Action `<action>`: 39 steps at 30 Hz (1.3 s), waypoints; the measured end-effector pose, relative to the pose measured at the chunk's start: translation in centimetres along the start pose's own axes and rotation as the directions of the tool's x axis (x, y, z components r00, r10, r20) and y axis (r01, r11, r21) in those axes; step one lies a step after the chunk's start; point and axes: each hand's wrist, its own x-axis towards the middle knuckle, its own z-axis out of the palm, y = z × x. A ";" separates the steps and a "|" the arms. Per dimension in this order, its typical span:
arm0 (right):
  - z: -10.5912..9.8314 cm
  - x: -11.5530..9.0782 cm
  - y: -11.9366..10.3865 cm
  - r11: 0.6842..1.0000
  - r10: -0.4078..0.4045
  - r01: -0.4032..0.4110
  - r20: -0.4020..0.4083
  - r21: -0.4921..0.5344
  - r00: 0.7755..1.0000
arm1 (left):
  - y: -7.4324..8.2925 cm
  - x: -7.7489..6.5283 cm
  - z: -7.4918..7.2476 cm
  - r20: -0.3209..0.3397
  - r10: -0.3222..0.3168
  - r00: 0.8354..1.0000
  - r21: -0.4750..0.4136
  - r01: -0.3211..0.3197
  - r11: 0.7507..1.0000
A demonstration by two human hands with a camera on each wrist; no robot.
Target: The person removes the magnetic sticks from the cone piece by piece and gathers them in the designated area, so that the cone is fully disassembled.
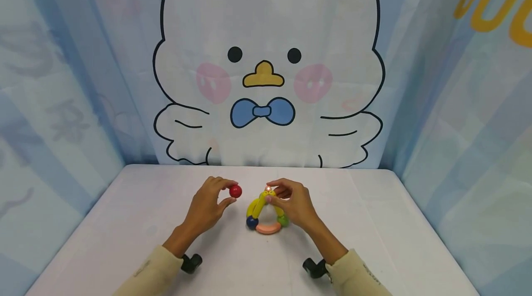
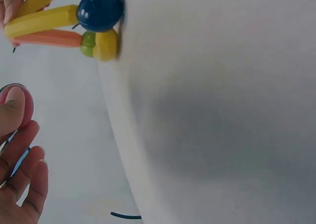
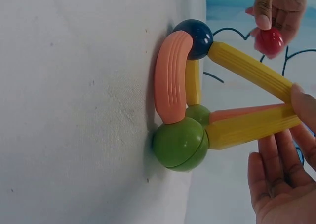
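Head view shows the stick frame (image 1: 258, 206) standing on the table (image 1: 353, 231) between the two hands, with the red ball (image 1: 235, 191) held off the frame's upper left, apart from it. Left of the frame, the left hand (image 1: 208, 206) pinches that ball between thumb and fingertips; at the frame's peak, the right hand (image 1: 297, 201) pinches the upper ends of the yellow sticks (image 3: 249, 71), which lean together there with a straight orange stick (image 3: 237, 114) behind them. Low on the frame sit a blue ball (image 1: 252, 222) at its left and a green ball (image 1: 283, 220) at its right, joined along the near side by a curved orange bar (image 1: 268, 228). The step in hand looks like bringing the red ball to the peak, and doing it well calls for a quiet right hand: gather the stick ends evenly, pinch just below their tips so that the end faces stay bare, and lift nothing, since a tug could pull the low joints loose. The left hand would best come in level from the frame's left, then lower the ball onto all the ends together. If the joints are magnetic, as seems likely, a sidelong approach may snap onto one stick alone and skew the frame; gentle pressure should do, with the right fingers easing off last.
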 end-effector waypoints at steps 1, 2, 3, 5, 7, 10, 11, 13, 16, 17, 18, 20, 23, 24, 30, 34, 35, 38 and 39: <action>0.0 0.0 -0.1 1.000 0.002 -0.002 -0.002 0.001 1.000 | -0.4 -0.1 -0.1 0.008 -0.008 1.000 0.011 0.008 1.000; 0.0 0.0 -0.1 1.000 0.004 -0.004 -0.003 0.002 1.000 | -0.8 -0.2 -0.2 0.015 -0.016 1.000 0.021 0.015 1.000; 0.0 0.0 -0.1 1.000 0.005 -0.005 -0.004 0.004 1.000 | -1.1 -0.3 -0.3 0.023 -0.023 0.999 0.028 0.022 0.999; 0.0 -0.1 -0.2 1.000 0.009 -0.008 -0.003 0.005 1.000 | -1.9 -0.4 -0.6 0.036 -0.031 0.999 0.043 0.029 0.999; 0.0 -0.1 -0.2 1.000 0.014 -0.014 -0.002 0.007 1.000 | -2.7 -0.5 -0.9 0.048 -0.035 0.998 0.056 0.033 0.998; 0.0 -0.1 -0.2 1.000 0.014 -0.014 -0.001 0.008 1.000 | -3.7 -0.7 -1.4 0.066 -0.036 0.997 0.072 0.031 0.997; 0.0 0.0 -0.2 1.000 0.012 -0.012 -0.001 0.010 1.000 | -4.0 -0.7 -1.6 0.072 -0.032 0.997 0.076 0.027 0.997; 0.0 0.0 -0.2 1.000 0.009 -0.009 -0.001 0.012 1.000 | -4.6 -0.8 -2.0 0.087 -0.032 0.996 0.088 0.024 0.996; 0.0 0.0 -0.2 1.000 0.006 -0.006 0.000 0.014 1.000 | -5.5 -0.9 -2.5 0.119 -0.038 0.992 0.109 0.025 0.994; 0.0 0.0 -0.2 1.000 0.006 -0.006 0.001 0.015 1.000 | -5.8 -0.9 -2.6 0.129 -0.043 0.991 0.116 0.028 0.993; 0.0 0.0 -0.2 1.000 0.006 -0.006 0.001 0.014 1.000 | -6.0 -0.9 -2.7 0.141 -0.052 0.989 0.122 0.035 0.992; 0.0 0.0 -0.2 1.000 0.005 -0.005 0.003 0.014 1.000 | -6.5 -0.9 -2.8 0.161 -0.064 0.985 0.134 0.042 0.990; 0.0 0.0 -0.2 1.000 0.003 -0.003 0.005 0.014 1.000 | -7.1 -0.9 -2.8 0.188 -0.088 0.978 0.151 0.060 0.987; 0.0 0.0 -0.2 1.000 0.002 -0.002 0.005 0.014 1.000 | -7.2 -0.9 -2.8 0.197 -0.097 0.976 0.155 0.067 0.986; 0.0 0.0 -0.2 1.000 0.004 -0.004 0.003 0.016 1.000 | -7.5 -0.9 -2.6 0.251 -0.155 0.956 0.178 0.112 0.978; 0.0 0.0 -0.2 1.000 0.006 -0.006 0.002 0.021 1.000 | -7.5 -0.9 -2.5 0.263 -0.177 0.948 0.182 0.131 0.974; 0.0 0.1 -0.2 1.000 0.008 -0.008 0.001 0.021 1.000 | -7.5 -0.9 -2.5 0.263 -0.178 0.948 0.183 0.132 0.974; 0.0 0.1 -0.2 1.000 0.011 -0.011 0.000 0.016 1.000 | -7.5 -0.9 -2.4 0.263 -0.176 0.949 0.182 0.130 0.975; 0.0 0.1 -0.2 1.000 0.012 -0.012 -0.001 0.014 1.000 | -7.5 -0.9 -2.4 0.263 -0.175 0.949 0.180 0.130 0.975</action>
